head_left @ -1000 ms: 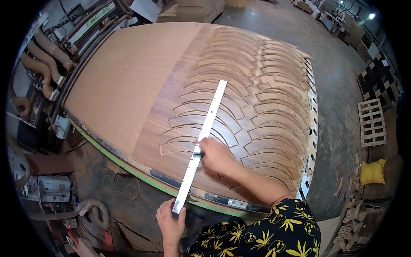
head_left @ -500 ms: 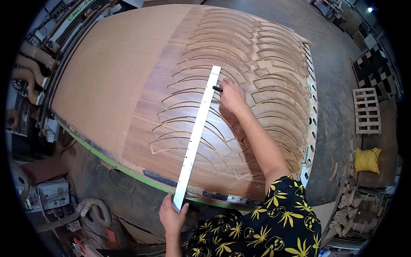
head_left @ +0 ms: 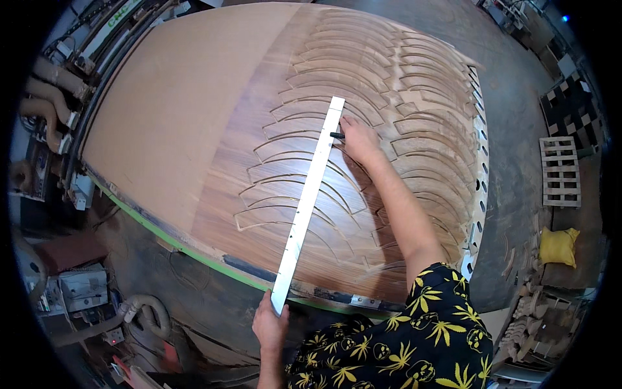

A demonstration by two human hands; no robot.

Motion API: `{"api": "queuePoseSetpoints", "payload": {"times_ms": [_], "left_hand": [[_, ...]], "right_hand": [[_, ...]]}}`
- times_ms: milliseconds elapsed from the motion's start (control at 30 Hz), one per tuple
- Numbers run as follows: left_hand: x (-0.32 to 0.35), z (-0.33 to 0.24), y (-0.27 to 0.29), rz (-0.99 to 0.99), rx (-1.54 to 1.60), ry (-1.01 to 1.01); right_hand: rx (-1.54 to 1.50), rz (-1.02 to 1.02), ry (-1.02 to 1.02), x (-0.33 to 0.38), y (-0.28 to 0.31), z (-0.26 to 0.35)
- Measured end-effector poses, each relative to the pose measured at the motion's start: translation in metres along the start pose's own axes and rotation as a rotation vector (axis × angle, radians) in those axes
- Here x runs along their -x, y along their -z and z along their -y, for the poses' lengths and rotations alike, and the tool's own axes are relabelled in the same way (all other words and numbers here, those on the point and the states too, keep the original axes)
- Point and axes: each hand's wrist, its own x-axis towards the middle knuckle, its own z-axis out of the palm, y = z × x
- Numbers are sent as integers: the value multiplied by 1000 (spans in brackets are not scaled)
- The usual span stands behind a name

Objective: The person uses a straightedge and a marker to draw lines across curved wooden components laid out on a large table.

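A long, flat, whitish straight strip (head_left: 310, 194) lies slantwise across a wood-grain panel (head_left: 223, 188), its near end reaching past the panel's front edge. My left hand (head_left: 270, 321) is closed on that near end, thumb on one side and fingers on the other. Close to the strip's far end, my right hand (head_left: 359, 139) is closed around a black marker (head_left: 337, 135), whose tip touches or nearly touches the strip's right part. Rows of curved cut-out pieces (head_left: 304, 155) are outlined in the panel, and the strip crosses several of them.
Bare brown board (head_left: 162, 110) covers the panel's left side. Sawdust lies between the two columns of cuts. A green edge (head_left: 162, 236) borders the front. On the floor to the right are a pallet (head_left: 560, 172) and a yellow sack (head_left: 559, 247). Hoses (head_left: 146, 314) lie at lower left.
The whole view has shifted slightly, so everything sits a little further right. Both hands, the strip and the marker keep nearly the same places on the panel.
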Motion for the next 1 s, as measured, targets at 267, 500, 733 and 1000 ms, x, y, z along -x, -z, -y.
{"api": "queuePoseSetpoints", "payload": {"times_ms": [267,500,733,1000], "left_hand": [[3,3,1,-12,44,-28],[5,1,3,-30,19,-48],[3,5,4,-20,31,-34],[3,13,5,-10,47,-37]], "right_hand": [[49,18,37,3,5,4],[13,-28,60,1,0,-4],[-13,18,22,-2,1,-8],[-7,141,-29,-8,11,-5]]}}
